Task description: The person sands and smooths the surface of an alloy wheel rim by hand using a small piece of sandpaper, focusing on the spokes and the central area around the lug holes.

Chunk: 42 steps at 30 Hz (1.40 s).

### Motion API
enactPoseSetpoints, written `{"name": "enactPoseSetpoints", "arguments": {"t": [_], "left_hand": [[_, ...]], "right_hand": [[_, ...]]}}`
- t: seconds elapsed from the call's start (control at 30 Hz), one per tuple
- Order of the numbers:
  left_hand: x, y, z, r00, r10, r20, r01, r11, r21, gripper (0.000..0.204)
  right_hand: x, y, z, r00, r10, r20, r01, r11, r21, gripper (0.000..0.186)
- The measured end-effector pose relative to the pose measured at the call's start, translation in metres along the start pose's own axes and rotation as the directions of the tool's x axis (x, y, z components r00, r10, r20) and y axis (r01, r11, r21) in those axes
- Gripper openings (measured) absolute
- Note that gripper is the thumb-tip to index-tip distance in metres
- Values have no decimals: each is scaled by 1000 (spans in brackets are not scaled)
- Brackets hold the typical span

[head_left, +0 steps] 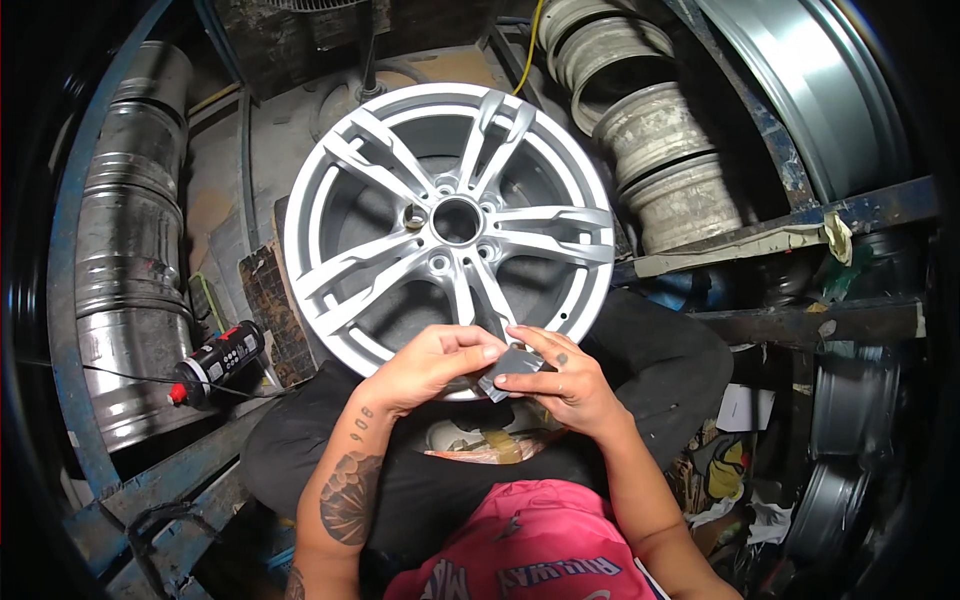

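A silver alloy car wheel (365, 310) with paired spokes lies face up before my lap. At its near rim both hands meet on a small folded piece of dark grey sandpaper (520, 372). My right hand (572, 385) pinches the sheet, thumb laid across its top and index finger stretched toward a spoke. My left hand (435, 360) is closed, its thumb tip at the sheet's left corner; its other fingers are partly hidden beneath. Whether the paper touches the wheel, I cannot tell.
A black bottle with a red cap (220, 365) lies to the left. Stacked metal rims (135, 240) line the left side, and dusty rims (655, 130) stand at the back right. A blue metal frame (770, 230) runs along the right. A yellow cable (530, 50) hangs at the back.
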<state>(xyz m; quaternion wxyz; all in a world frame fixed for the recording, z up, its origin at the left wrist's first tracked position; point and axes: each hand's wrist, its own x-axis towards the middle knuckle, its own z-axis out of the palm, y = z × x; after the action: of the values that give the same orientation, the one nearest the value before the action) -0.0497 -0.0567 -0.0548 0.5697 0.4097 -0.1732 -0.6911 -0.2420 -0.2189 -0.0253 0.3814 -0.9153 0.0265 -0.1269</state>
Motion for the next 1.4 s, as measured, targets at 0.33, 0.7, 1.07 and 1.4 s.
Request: {"name": "enactPoseSetpoints", "arguments": {"t": [0.33,0.7,1.07,1.4], "left_hand": [[1,2,6,999,47,-21,-47,999,-26,42],[8,-13,2,963,254,-86,-254,967,7,26],[8,-12,19,822,477,-310,-387,868,310,23],[9,-14,24,827,423,-370,-277,879,387,17]], "right_hand": [[-3,-21,-13,954,257,152,-290,919,267,30],[-3,-23,1,929,371,-1,-323,808,494,26],[27,-27,11,878,341,-337,-332,939,86,11],[24,-29,26,799,486,-354,-394,868,302,12]]}}
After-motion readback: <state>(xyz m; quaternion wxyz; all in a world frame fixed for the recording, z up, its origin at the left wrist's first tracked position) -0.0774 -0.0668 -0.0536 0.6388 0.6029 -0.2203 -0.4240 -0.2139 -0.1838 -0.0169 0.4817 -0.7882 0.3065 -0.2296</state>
